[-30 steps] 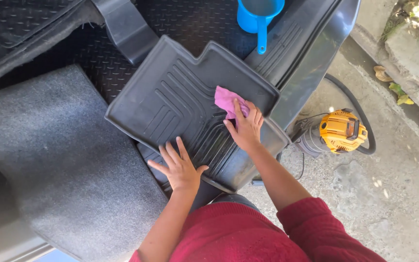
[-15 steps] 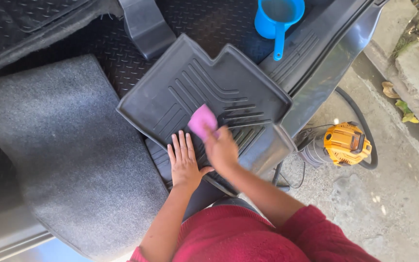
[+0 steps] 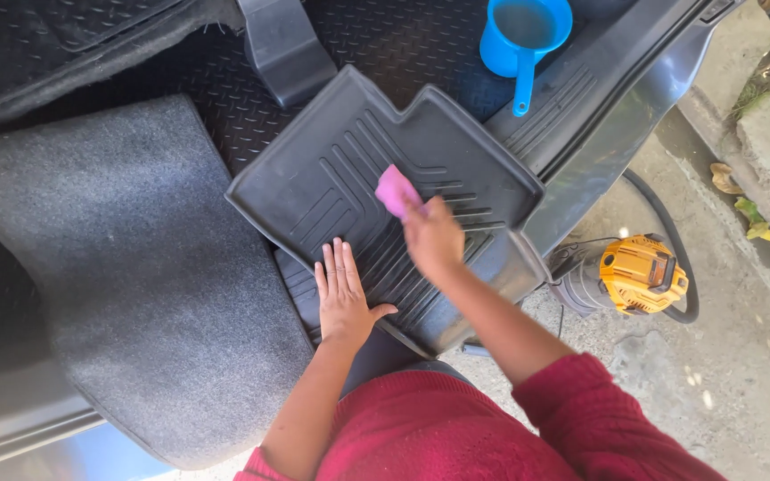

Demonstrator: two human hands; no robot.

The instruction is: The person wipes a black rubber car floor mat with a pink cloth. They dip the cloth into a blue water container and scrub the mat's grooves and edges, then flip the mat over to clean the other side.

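1. Here, the right hand [image 3: 434, 236] is closed on a pink cloth [image 3: 396, 190], which sticks out past the fingers toward the far left and lies pressed on the ribbed middle of a black moulded car floor mat [image 3: 340, 151].
2. The right hand and cloth are slightly blurred, so the exact hold of the fingers cannot be read beyond their being curled about the cloth's near end.
3. The left hand [image 3: 342, 294] lies flat and open, palm down, fingers [image 3: 339, 265] straight and close together, holding nothing; it rests on the mat's near left part, close to its raised edge.
4. The mat sits tilted, its raised rim all round, lying over a black diamond-patterned floor liner [image 3: 216, 98] and partly over the dark sill [image 3: 599, 116] at the right.
5. Left of the mat lies a grey carpet mat [image 3: 126, 276], its edge just beside the left hand.
6. Far right, a blue plastic dipper [image 3: 523, 36] stands on the liner with its handle pointing near; it is apart from the mat's far corner.
7. Right of the mat, down on the concrete ground [image 3: 741, 392], lies a yellow and black machine [image 3: 639, 274] with a black hose [image 3: 670, 240] curving round it.
8. Both forearms are bare, with red knitted sleeves [image 3: 581, 419] pushed up at the near edge.
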